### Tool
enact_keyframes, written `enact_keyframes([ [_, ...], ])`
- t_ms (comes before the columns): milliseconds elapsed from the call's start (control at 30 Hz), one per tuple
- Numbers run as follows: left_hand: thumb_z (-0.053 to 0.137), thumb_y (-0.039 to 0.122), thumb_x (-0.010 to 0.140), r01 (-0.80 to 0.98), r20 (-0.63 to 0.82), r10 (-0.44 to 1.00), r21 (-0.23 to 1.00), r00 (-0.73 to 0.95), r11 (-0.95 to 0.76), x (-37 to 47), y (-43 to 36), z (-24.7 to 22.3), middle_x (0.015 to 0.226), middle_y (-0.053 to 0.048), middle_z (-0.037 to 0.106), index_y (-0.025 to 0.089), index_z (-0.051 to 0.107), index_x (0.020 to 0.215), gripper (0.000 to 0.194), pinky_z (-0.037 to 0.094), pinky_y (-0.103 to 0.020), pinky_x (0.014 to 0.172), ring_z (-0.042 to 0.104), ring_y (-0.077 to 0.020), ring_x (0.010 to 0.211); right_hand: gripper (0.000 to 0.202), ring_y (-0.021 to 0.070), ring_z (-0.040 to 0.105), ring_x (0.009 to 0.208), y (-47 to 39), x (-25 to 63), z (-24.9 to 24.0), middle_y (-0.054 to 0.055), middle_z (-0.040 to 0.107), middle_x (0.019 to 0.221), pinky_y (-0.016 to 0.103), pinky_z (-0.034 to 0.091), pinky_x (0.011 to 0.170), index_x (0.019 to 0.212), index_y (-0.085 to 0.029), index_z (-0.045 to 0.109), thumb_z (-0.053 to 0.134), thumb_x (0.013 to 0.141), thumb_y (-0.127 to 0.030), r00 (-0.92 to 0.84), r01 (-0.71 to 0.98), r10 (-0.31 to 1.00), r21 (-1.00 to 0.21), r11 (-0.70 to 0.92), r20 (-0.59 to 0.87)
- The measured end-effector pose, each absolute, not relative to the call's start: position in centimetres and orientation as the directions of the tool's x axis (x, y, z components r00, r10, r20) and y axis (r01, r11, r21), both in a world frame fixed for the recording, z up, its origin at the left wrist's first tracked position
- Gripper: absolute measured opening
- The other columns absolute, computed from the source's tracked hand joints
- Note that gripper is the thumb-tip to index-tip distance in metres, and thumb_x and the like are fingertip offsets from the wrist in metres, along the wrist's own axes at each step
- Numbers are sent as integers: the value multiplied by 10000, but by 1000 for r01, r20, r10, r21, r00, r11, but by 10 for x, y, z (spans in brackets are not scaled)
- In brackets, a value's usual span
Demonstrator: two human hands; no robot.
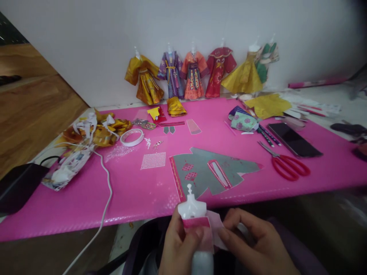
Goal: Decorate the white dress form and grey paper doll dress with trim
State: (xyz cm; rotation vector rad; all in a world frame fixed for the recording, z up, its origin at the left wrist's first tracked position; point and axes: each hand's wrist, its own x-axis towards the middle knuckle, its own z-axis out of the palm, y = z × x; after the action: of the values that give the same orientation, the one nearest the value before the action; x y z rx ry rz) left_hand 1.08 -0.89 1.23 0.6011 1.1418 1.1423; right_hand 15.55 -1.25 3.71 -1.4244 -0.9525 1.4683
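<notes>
Pink wrap [205, 240] held against a white doll torso [192, 209]

The left hand [178, 244] is closed round the torso, thumb pressed on the front of the wrap, the other fingers mostly hidden behind. The right hand [255, 237] pinches the outer edge of a pale flap [215, 226] at the side; whether flap and wrap are one piece I cannot tell. The wrap lies across the chest, and the torso stands roughly upright just off the near edge of the desk [137, 204].

The wrap looks light, thin and easily creased, so it is probably best taken by its edges. The torso looks like smooth, stiff plastic, likely slippery; its broad body should give a surer hold than the thin neck peg [189, 189], which could snap.

Beyond, a grey-green cut-out [202, 169] lies flat, with red-handled scissors [278, 157] and a phone [294, 139] to its right and a tape roll [134, 143] to its left. Dressed figures [194, 76] line the wall [195, 19] behind.
</notes>
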Motion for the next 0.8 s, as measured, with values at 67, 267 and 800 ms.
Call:
enact_keyframes([
  [67,769,301,670,-369,-380,925,863,-25,344,10,-9,10,795,4,688,194,663,979,344,446,-232,684,561,-140,713,260,102,428,553,-13,155,36,-40,516,576,195,364,496,589,-199,576,706,719,-383,13,-74,942,-940,-333,-334],
  [267,734,338,749,-261,-405,914,884,-16,387,14,-9,14,818,-10,690,202,611,1036,341,461,-235,671,592,-160,732,268,120,509,572,-12,161,37,-10,594,619,203,422,519,635,-198,619,676,786,-413,-127,69,941,-950,-306,-313],
  [800,623,590,792,-76,-385,920,922,-68,380,18,-27,23,1365,-51,584,268,522,1315,622,322,-315,1053,464,-277,1293,138,173,661,692,-7,139,33,26,715,734,236,490,597,683,-237,775,673,759,-291,-85,86,983,-984,-155,-163],
])
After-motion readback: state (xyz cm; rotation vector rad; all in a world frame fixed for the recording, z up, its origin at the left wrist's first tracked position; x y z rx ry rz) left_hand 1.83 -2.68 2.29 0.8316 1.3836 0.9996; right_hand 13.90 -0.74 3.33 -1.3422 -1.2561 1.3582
